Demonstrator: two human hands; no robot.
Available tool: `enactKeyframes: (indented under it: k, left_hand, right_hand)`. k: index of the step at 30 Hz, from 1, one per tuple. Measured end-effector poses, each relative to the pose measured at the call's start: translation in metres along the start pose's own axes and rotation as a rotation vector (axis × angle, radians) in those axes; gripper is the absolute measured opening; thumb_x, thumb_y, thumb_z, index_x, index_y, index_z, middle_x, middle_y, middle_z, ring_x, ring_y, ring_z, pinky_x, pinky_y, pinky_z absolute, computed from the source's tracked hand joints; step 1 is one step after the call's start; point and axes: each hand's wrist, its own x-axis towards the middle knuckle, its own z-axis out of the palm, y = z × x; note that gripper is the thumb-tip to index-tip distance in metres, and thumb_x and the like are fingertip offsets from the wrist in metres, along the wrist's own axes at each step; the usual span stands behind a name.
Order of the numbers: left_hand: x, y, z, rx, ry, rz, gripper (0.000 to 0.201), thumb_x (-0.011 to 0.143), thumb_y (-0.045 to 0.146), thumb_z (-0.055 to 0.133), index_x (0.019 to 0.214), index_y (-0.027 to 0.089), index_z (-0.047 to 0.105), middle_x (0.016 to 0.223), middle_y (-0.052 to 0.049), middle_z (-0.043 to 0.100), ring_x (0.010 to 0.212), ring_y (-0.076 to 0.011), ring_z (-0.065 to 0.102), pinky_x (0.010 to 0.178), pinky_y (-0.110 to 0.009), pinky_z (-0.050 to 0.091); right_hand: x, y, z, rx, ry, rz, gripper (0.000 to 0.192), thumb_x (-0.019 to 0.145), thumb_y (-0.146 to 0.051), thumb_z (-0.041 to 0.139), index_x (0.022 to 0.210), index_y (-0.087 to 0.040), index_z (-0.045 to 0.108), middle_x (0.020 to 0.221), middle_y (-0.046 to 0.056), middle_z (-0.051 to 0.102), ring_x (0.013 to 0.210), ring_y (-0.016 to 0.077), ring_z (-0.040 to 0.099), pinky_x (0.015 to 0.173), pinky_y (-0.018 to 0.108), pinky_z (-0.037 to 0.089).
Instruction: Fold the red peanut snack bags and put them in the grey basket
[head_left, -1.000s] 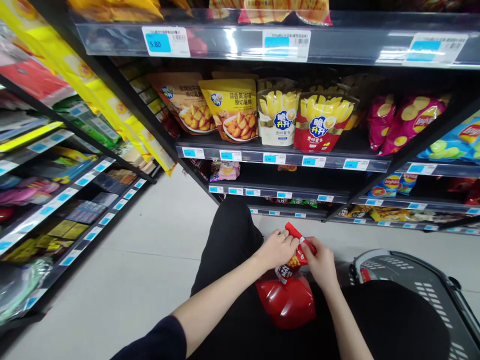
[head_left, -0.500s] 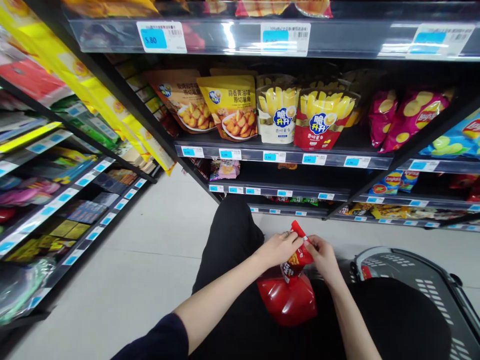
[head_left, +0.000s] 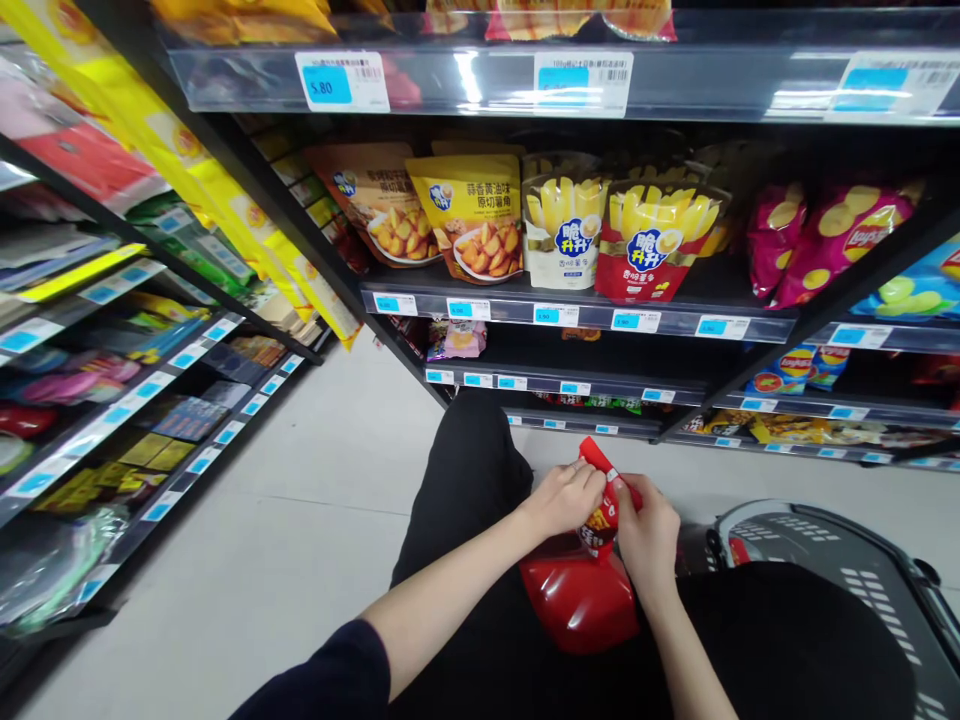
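A small red snack bag (head_left: 600, 528) hangs between my two hands above my lap. My left hand (head_left: 568, 497) is closed on its upper left edge, fingers bent over the top. On the other side, my right hand (head_left: 649, 528) pinches the bag's right edge, thumb in front. Below it a larger glossy red package (head_left: 581, 603) rests on my lap, its upper part hidden behind the small bag and my hands.
A shelf ahead carries a yellow pouch (head_left: 474, 220), a red-and-white fries pouch (head_left: 655, 245) and pink chip bags (head_left: 847, 240). To my right on the floor stands a grey shopping basket (head_left: 885, 600). Another shelf unit (head_left: 120, 410) runs along the left.
My right hand has turned and shifted slightly lower along the small bag's right edge. The bag has turned a little, and the whole view has moved slightly.
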Motion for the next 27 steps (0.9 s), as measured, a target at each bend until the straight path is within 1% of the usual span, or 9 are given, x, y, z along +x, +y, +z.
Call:
enactKeyframes:
  k: [3,7,11,14,17,19,23,25,27]
  left_hand:
    - [-0.001,0.0,-0.005,0.024,-0.033,0.01,0.018,0.088,0.017,0.035,0.08,0.014,0.05,0.075,-0.005,0.06,0.077,-0.0181,0.061,0.061,-0.027,0.05]
    - [-0.002,0.001,-0.008,0.076,-0.135,0.02,0.015,0.088,0.014,0.035,0.089,0.014,0.05,0.081,-0.006,0.06,0.076,-0.0187,0.061,0.054,-0.026,0.048]
    - [-0.002,0.0,-0.003,0.079,-0.081,0.042,0.016,0.088,0.016,0.036,0.084,0.013,0.051,0.076,-0.006,0.06,0.078,-0.0195,0.061,0.058,-0.027,0.048]
    - [-0.002,-0.003,0.001,0.045,-0.015,0.03,0.017,0.087,0.019,0.039,0.079,0.014,0.052,0.07,-0.004,0.059,0.073,-0.0188,0.061,0.055,-0.027,0.047]
    - [-0.001,-0.006,0.003,0.009,0.06,-0.014,0.018,0.085,0.02,0.04,0.073,0.015,0.052,0.066,-0.002,0.058,0.07,-0.0173,0.059,0.055,-0.027,0.045]
    - [-0.001,-0.006,0.002,-0.012,0.104,-0.046,0.02,0.085,0.018,0.039,0.069,0.016,0.052,0.064,-0.002,0.057,0.07,-0.0165,0.058,0.057,-0.026,0.045]
    - [0.0,-0.005,0.0,-0.046,0.166,-0.106,0.022,0.083,0.015,0.04,0.065,0.017,0.051,0.06,-0.001,0.054,0.069,-0.016,0.055,0.059,-0.026,0.043]
    - [0.0,-0.006,0.0,-0.055,0.153,-0.107,0.022,0.083,0.015,0.04,0.065,0.017,0.051,0.06,-0.002,0.053,0.07,-0.0166,0.053,0.059,-0.027,0.042]
    - [0.0,-0.007,0.0,-0.072,0.107,-0.099,0.019,0.084,0.02,0.042,0.069,0.017,0.054,0.065,-0.003,0.055,0.072,-0.0185,0.053,0.063,-0.031,0.043]
  right_hand:
    - [-0.001,0.0,0.0,0.041,-0.05,0.025,0.031,0.084,-0.039,0.039,0.083,-0.017,0.061,0.071,0.006,0.067,0.061,0.0189,0.06,0.057,0.026,0.041]
    - [0.002,0.006,-0.003,0.055,-0.15,-0.019,0.029,0.084,-0.037,0.039,0.087,-0.017,0.061,0.077,0.007,0.068,0.067,0.0195,0.061,0.061,0.027,0.043]
    - [0.004,0.009,-0.004,0.049,-0.214,-0.096,0.024,0.083,-0.032,0.042,0.091,-0.018,0.06,0.081,0.006,0.067,0.071,0.0197,0.061,0.064,0.028,0.045]
    - [0.003,0.01,-0.003,-0.022,-0.175,-0.222,0.021,0.084,-0.027,0.041,0.09,-0.018,0.059,0.082,0.007,0.065,0.072,0.02,0.06,0.066,0.03,0.045]
    - [0.002,0.008,0.0,-0.099,-0.096,-0.35,0.022,0.087,-0.025,0.038,0.086,-0.018,0.059,0.079,0.007,0.062,0.073,0.0201,0.057,0.067,0.03,0.044]
    - [0.0,0.006,0.001,-0.1,-0.044,-0.401,0.024,0.089,-0.025,0.037,0.084,-0.017,0.059,0.076,0.007,0.061,0.072,0.0193,0.056,0.066,0.029,0.043]
    - [-0.003,0.0,0.003,-0.001,0.032,-0.368,0.024,0.09,-0.027,0.038,0.084,-0.017,0.059,0.074,0.005,0.06,0.069,0.017,0.056,0.065,0.027,0.042]
    - [-0.004,0.0,0.003,0.06,0.038,-0.31,0.023,0.089,-0.029,0.04,0.084,-0.018,0.059,0.074,0.004,0.061,0.068,0.0165,0.057,0.065,0.027,0.042]
    - [-0.003,0.003,0.002,0.127,0.042,-0.22,0.023,0.087,-0.032,0.042,0.083,-0.018,0.06,0.076,0.004,0.063,0.069,0.0169,0.057,0.065,0.028,0.043]
